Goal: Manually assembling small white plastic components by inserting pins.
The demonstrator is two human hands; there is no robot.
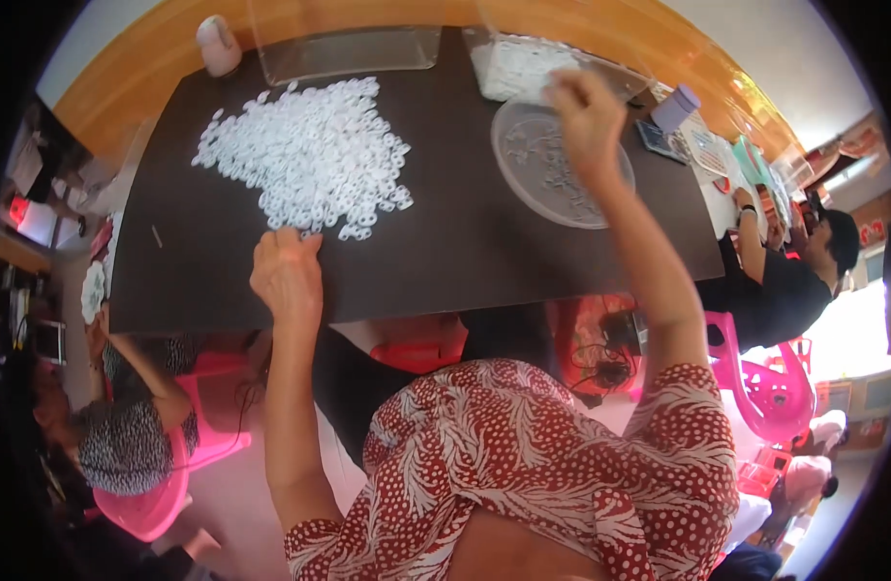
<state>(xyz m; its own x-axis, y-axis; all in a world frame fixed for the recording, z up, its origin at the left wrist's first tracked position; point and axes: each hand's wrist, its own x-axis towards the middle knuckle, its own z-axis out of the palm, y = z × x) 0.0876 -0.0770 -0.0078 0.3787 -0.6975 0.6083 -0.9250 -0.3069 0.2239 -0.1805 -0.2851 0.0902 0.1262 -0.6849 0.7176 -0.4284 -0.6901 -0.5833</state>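
A broad pile of small white plastic pieces with holes point(315, 155) lies on the left of the dark table. My left hand point(289, 274) rests at its near edge, fingers curled down and closed against the tabletop. Whatever is under those fingertips is hidden. My right hand point(589, 121) is raised over a round clear tray point(516, 184) that holds scattered small metal-looking bits. Its blurred, bent fingers reach toward a clear bin point(481, 60) with white pieces inside. The blur hides whether they hold anything.
An empty-looking clear bin point(349, 76) stands at the table's point(436, 281) far edge, with a pink bottle-shaped object point(219, 46) left of it. A lilac container point(675, 108) stands at the far right. People sit at both sides, one in black point(789, 281) and one in patterned clothing point(126, 450).
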